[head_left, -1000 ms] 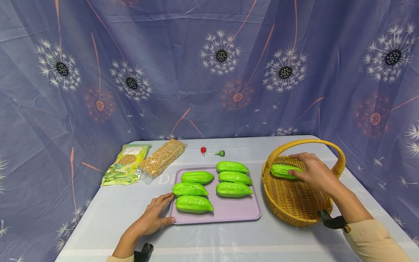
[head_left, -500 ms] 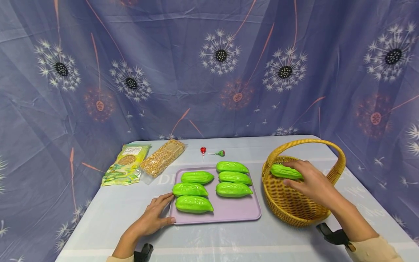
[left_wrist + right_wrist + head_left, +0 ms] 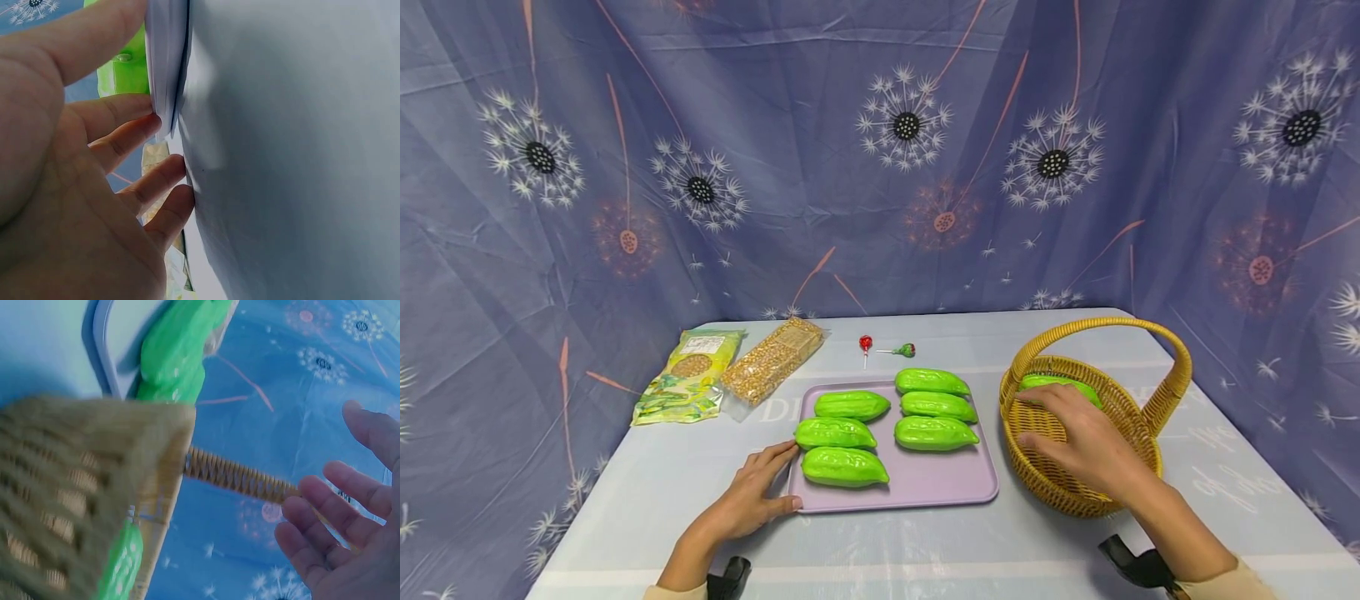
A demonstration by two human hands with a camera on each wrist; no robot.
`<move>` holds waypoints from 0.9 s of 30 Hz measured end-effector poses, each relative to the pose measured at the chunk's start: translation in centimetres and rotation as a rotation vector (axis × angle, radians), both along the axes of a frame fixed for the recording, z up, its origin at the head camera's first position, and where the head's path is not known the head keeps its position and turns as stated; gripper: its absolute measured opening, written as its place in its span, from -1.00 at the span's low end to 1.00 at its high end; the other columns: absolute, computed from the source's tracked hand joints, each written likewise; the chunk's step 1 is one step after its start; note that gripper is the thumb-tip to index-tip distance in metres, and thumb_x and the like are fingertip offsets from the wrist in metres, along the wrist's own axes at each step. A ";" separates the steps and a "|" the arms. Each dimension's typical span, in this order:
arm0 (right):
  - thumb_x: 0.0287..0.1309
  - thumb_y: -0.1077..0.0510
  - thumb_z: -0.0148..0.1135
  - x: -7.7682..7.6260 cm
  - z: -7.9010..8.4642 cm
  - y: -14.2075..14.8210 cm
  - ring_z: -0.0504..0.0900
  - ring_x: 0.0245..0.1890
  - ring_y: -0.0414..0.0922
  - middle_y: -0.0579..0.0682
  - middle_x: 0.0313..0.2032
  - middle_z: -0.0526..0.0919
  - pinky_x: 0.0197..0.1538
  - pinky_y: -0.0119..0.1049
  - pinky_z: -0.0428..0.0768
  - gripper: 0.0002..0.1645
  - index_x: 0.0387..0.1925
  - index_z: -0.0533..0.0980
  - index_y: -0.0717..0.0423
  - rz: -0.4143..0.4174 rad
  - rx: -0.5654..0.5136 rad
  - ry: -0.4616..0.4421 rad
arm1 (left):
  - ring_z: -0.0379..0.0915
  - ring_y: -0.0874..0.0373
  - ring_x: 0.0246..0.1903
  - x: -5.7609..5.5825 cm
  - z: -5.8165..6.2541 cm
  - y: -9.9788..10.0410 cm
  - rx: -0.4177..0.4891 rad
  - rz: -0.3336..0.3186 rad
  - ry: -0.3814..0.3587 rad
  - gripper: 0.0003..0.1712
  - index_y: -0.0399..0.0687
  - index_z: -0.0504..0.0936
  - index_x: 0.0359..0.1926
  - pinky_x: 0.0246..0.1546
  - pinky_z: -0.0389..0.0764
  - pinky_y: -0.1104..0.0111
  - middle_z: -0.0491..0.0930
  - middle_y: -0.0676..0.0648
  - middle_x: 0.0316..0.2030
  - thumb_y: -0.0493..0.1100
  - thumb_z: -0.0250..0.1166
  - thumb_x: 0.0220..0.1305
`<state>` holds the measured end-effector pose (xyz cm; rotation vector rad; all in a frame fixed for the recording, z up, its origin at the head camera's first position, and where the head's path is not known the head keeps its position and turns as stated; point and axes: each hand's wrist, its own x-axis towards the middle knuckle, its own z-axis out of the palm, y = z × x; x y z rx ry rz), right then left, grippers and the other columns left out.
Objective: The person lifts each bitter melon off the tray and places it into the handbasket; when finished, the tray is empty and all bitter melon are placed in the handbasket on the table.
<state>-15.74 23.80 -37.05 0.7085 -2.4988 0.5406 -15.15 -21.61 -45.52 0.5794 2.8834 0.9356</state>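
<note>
Green gourd (image 3: 1063, 381): located inside the wicker basket (image 3: 1037, 487) on the right of the table (image 3: 910, 542), at the far side of the interior. The right hand (image 3: 1088, 437), held over the basket, hides its near side; in the right wrist view the basket wall covers most of it, and the weave is blurred. Right grip: thumb and fingers apart, nothing clamped, clear of the gourd. Both forearms are cut off at the near edge of the head view.

Markings: the letters "DI" are legible on the table covering, by the far left corner of the lilac tray (image 3: 943, 483). Script to the right of the basket is too faint to read from here. The yellow-green bag (image 3: 688, 375), far left, carries a white label with print too small to make out.

Containers: the basket holds the single gourd. The tray, centre, carries six green gourds (image 3: 845, 467) in two columns of three. Left grip: the left hand (image 3: 752, 492) touches the tray's left edge, fingers extended, thumb apart at the near corner. A clear bag (image 3: 777, 358) beside the yellow-green one contains yellow kernels.
</note>
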 end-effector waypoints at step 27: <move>-0.12 -0.07 0.46 -1.9 -3.8 -7.7 0.48 -0.06 -0.10 -0.02 -0.04 0.60 -0.04 -0.12 0.51 -0.37 0.03 0.54 0.07 0.034 0.040 -0.126 | 0.15 -0.13 0.25 -0.1 -0.1 -0.1 -0.005 0.005 -0.015 -0.12 -0.16 0.27 0.36 0.17 0.18 -0.17 0.23 -0.13 0.35 0.10 0.36 0.08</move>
